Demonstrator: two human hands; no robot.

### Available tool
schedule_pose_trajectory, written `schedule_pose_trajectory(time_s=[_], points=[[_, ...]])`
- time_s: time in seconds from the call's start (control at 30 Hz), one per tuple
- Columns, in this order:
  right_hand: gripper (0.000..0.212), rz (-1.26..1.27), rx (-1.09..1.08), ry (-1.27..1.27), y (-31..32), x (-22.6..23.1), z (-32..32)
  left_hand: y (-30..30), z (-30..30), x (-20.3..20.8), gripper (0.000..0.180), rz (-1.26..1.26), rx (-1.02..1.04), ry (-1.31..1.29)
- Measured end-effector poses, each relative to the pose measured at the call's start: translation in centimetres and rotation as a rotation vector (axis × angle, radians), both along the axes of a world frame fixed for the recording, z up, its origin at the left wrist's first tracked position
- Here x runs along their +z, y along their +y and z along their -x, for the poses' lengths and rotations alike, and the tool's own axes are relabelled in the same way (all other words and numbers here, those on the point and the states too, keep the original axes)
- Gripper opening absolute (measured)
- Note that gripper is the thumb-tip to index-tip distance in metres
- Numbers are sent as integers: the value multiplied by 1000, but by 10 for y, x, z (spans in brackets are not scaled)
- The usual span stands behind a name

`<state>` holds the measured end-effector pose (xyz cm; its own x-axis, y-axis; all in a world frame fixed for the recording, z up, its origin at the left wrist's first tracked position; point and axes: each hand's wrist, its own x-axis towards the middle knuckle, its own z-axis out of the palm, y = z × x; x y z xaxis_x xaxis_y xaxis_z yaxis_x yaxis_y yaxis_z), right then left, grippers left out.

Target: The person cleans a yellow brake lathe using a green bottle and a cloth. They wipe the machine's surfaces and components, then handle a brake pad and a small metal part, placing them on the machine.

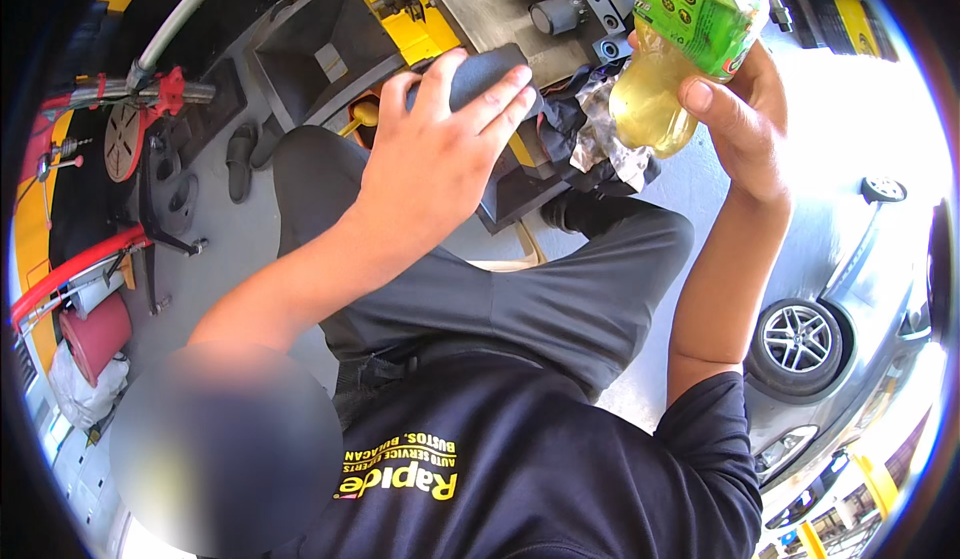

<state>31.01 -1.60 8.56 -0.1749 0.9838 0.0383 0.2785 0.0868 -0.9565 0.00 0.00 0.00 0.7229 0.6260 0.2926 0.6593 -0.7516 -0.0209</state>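
My left hand (430, 154) is closed over a dark grey, sponge-like block (478, 81), its fingers spread across the top. The block is just in front of a flat metal plate (490, 24) with dark round knobs. Raised at the upper right, my right hand (745, 124) wraps round a clear plastic bottle (655, 99) with a green label and yellowish liquid inside. The bottle's base points down toward me, and its top runs out of view. Below the bottle lie crumpled dark and pale rags (605, 144).
A yellow metal frame (405, 4) and a dark tray (310, 49) stand ahead. Black slippers (241, 162) lie on the floor at left, near a red-and-black stand (130, 134). A grey car (850, 349) is parked at right. My bent legs (430, 304) flank the work area.
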Motion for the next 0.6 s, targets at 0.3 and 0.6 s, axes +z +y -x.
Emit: schedule_pose_trajectory(time_s=[0.3,0.6], points=[[85,-31,-68,27,0,11,7,9,-5,-1,44,-57,39,-77],[77,-65,-150,43,6,5,7,41,16,0,51,-71,99,37]])
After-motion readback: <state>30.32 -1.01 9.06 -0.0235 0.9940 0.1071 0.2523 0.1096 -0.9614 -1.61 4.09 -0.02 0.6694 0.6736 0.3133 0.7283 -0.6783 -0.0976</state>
